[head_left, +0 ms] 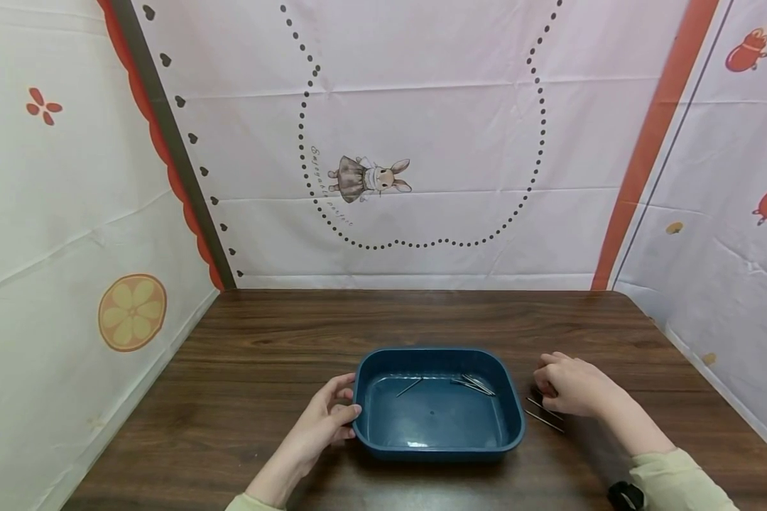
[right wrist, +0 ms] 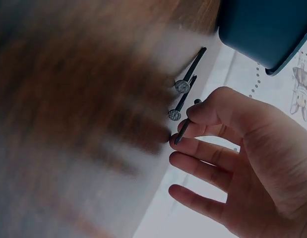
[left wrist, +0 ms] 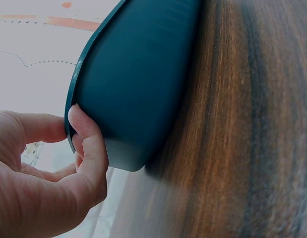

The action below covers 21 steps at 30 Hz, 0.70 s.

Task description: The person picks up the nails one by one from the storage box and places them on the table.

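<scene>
We see a dark wood-grain tabletop (head_left: pixel 262 369) enclosed by white printed cloth walls. On the back wall (head_left: pixel 447 106) a small rabbit in a dress (head_left: pixel 368 177) sits inside a dotted loop, between an orange stripe (head_left: pixel 645 142) and a red scalloped border (head_left: pixel 160 149). The left wall carries an orange-slice print (head_left: pixel 131 312) and a red flower (head_left: pixel 43 106).

Even, soft light in the head view; dim and blurred wrist views.

The head view was bright and sharp, with wide-angle bending at its edges and a pale sheen on the floor of the blue tray (head_left: pixel 383 426). Soft shadows lay just under the hands on the counter (head_left: pixel 262 341). The left wrist view was dark, its wood grain smeared. The right wrist view blurred the counter's surface heavily, while the nails (right wrist: pixel 185 89) stayed fairly crisp.
</scene>
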### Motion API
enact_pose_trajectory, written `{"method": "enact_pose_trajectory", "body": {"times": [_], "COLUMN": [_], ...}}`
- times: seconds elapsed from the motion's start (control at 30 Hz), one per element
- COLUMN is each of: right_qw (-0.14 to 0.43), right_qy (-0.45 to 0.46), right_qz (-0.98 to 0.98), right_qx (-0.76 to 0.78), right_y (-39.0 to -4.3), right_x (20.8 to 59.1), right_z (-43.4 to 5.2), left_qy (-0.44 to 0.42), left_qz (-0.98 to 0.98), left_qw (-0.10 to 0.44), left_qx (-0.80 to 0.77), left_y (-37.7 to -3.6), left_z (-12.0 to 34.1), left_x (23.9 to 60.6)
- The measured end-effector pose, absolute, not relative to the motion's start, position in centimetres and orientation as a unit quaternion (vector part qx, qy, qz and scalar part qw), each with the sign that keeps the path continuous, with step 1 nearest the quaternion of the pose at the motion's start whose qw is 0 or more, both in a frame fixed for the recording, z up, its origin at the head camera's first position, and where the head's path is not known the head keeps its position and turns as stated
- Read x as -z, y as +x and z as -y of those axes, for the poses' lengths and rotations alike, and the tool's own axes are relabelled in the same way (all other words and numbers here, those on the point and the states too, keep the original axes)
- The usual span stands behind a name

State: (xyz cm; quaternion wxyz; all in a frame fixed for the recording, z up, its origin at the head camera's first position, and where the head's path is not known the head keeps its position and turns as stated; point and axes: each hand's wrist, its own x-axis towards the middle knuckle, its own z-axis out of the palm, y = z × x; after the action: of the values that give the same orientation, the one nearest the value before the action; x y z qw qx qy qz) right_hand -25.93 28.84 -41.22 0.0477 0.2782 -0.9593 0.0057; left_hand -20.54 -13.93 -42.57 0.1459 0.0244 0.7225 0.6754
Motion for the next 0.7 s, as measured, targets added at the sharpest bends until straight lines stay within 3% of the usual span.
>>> {"method": "enact_pose_trajectory", "body": {"times": [0.7], "right_qw": [0.029], "right_qy": [0.266], "right_qz": [0.963], "right_qx": [-0.007], "right_y": [-26.05], "right_x": [41.14], "right_z": [-28.82], "left_qy": [0.025], "left_qz": [-0.721], "left_qw": [0.146], "left_qx": [-0.677], "left_y": [-20.52], "left_z": [13.96], "left_x": [42.57]}}
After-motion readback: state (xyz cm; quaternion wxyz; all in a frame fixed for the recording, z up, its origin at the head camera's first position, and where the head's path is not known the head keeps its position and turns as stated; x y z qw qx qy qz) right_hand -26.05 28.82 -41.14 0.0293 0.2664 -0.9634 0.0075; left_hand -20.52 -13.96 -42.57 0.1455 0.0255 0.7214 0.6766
